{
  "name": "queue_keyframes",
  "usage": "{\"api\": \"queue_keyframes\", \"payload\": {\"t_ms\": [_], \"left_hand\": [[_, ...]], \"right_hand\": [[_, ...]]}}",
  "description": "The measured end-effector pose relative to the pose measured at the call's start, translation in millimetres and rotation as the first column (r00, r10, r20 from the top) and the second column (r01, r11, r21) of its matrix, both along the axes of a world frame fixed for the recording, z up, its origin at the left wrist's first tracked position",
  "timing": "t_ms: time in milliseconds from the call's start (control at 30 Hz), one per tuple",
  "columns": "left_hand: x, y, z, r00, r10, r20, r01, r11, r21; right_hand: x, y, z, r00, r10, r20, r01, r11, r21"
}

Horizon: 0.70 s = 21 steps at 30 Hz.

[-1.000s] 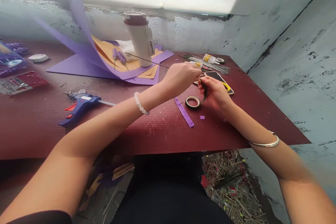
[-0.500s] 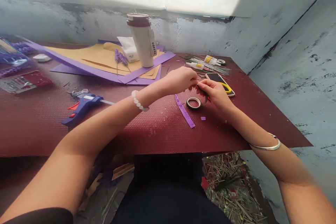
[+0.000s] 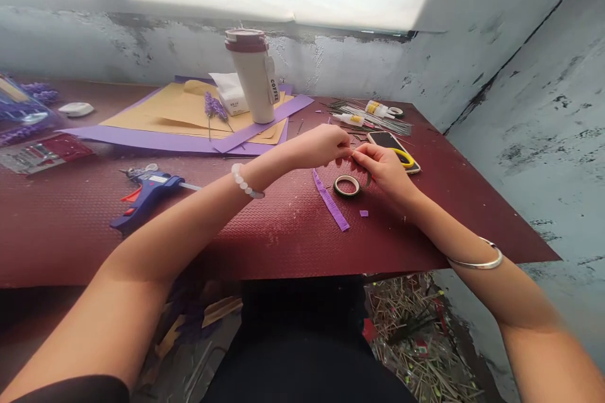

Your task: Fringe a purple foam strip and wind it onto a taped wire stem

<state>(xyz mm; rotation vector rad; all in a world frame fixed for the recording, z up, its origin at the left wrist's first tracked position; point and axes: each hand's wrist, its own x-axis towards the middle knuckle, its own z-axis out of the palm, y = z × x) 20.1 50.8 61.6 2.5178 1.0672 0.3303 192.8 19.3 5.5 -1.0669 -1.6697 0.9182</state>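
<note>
My left hand (image 3: 331,143) and my right hand (image 3: 384,167) meet fingertip to fingertip, just above the table. The left fingers are pinched together, and what lies in them is too small and hidden to make out. From the closed fingers of my right hand hangs a short dark strip of tape (image 3: 368,179). Beneath the hands lies a roll of dark tape (image 3: 346,186). Close to it are a frilled purple paper strip (image 3: 331,203) and a small purple scrap (image 3: 363,213).
A phone (image 3: 385,140) with yellow-handled scissors (image 3: 403,157) lies beyond my right hand, near glue bottles (image 3: 350,119) and thin wires (image 3: 385,123). A coffee cup (image 3: 253,82) stands on purple and tan sheets (image 3: 142,138). The glue gun (image 3: 149,195) is at left.
The raised left end of the purple sheet has dropped down onto the table. My hands stay together in nearly the same place, and the view has shifted slightly.
</note>
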Motion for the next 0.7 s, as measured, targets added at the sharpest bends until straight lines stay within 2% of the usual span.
{"api": "queue_keyframes", "payload": {"t_ms": [100,300,500,700], "left_hand": [[0.7,1.6,-2.1,0.999,0.009,-0.031,-0.01,1.0,-0.02],[2.1,6.7,-10.8,1.0,-0.007,-0.002,0.007,0.993,0.119],[1.8,11.0,-12.0,1.0,0.001,0.012,-0.002,0.997,0.077],[0.2,18.0,-19.2,0.997,0.041,0.061,-0.051,0.984,0.171]], "right_hand": [[0.2,0.9,-1.0,1.0,-0.008,0.003,0.008,1.0,0.003],[0.1,2.6,-2.2,0.995,-0.011,-0.102,-0.003,0.991,-0.136],[0.9,1.8,-4.3,0.993,0.03,-0.115,-0.05,0.984,-0.173],[-0.7,1.0,-5.7,0.964,0.05,-0.26,-0.114,0.964,-0.239]]}}
